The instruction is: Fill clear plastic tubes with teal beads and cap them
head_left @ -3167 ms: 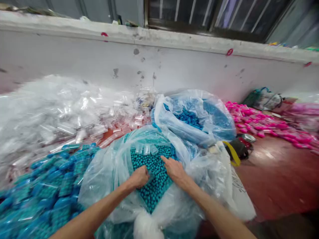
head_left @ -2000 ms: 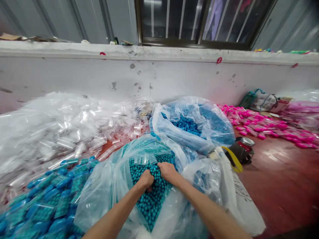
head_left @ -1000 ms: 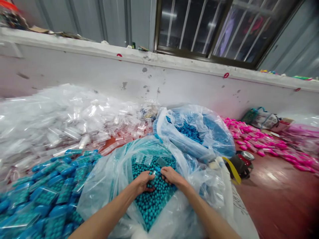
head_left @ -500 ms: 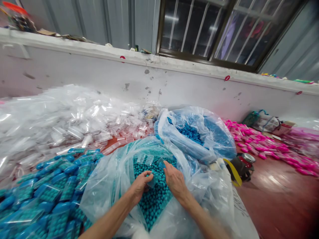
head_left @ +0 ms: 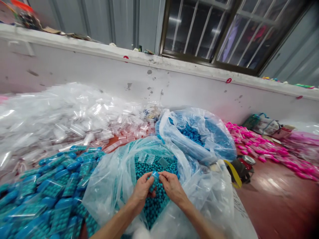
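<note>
Over the middle of the plastic bag's (head_left: 107,191) opening, the left hand (head_left: 142,190) is gripping a small clear container (head_left: 154,184) in closed fingers, while the right hand (head_left: 171,186) is holding bent fingers at its blue cap (head_left: 155,174), whether pinching or merely touching one cannot tell. If the cap is sitting crooked or the left grip is slipping, the container could be dropping onto the teal beads (head_left: 152,210) below.

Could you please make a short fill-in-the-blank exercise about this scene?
1. The left hand and right hand meet at a small pack above the open bag; filled packs lie to the bag's ____.
2. The strap beside the white sack is ____.
3. The red sign below the window shows number ____.

Missing words: left; yellow; 3.
</note>
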`<state>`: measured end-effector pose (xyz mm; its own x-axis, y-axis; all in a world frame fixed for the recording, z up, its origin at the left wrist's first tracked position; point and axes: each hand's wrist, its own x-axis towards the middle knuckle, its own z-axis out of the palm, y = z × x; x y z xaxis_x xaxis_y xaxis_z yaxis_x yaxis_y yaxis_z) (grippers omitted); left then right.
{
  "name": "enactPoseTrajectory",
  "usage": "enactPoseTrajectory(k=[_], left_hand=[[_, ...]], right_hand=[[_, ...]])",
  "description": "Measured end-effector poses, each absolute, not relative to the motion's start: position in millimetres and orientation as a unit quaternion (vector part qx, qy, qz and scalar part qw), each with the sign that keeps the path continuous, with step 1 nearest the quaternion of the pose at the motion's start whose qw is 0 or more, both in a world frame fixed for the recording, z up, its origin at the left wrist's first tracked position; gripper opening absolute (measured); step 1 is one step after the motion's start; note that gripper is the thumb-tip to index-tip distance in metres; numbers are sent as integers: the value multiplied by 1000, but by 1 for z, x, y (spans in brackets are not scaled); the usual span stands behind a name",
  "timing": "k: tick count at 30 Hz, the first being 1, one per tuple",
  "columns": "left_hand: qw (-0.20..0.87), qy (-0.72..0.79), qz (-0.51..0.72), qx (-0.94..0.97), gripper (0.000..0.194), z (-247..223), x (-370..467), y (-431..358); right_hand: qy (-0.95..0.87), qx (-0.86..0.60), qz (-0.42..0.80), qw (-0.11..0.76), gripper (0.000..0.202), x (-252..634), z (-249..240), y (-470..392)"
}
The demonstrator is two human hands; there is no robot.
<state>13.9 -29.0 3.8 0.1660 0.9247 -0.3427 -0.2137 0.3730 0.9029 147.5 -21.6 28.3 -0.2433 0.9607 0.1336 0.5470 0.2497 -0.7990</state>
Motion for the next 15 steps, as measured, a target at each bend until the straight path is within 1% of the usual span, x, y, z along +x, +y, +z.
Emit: enactPoseTrajectory(k=[2, 3, 7, 9, 11, 13, 15], left_hand=[[669, 490, 433, 355, 78, 3, 12, -30], [661, 496, 437, 356, 78, 3, 11, -29], [629, 505, 449, 386, 69, 4, 7, -29], [626, 498, 454, 393, 67, 8, 6, -31], [635, 491, 449, 392, 69, 13, 4, -34], [654, 483, 426, 397, 71, 16, 3, -37], [664, 478, 397, 416, 71, 17, 2, -39]], right_hand=[[-734, -500, 338, 311, 28, 148, 31, -24], [-749, -484, 334, 306, 27, 149, 32, -25], [-807, -420, 300, 286, 26, 155, 39, -22], [-788, -411, 356, 291, 23, 159, 41, -18], [-717, -423, 462, 306, 17, 162, 40, -13], [-621, -461, 536, 338, 29, 161, 38, -9], [-550, -511, 540, 380, 37, 158, 35, -6]])
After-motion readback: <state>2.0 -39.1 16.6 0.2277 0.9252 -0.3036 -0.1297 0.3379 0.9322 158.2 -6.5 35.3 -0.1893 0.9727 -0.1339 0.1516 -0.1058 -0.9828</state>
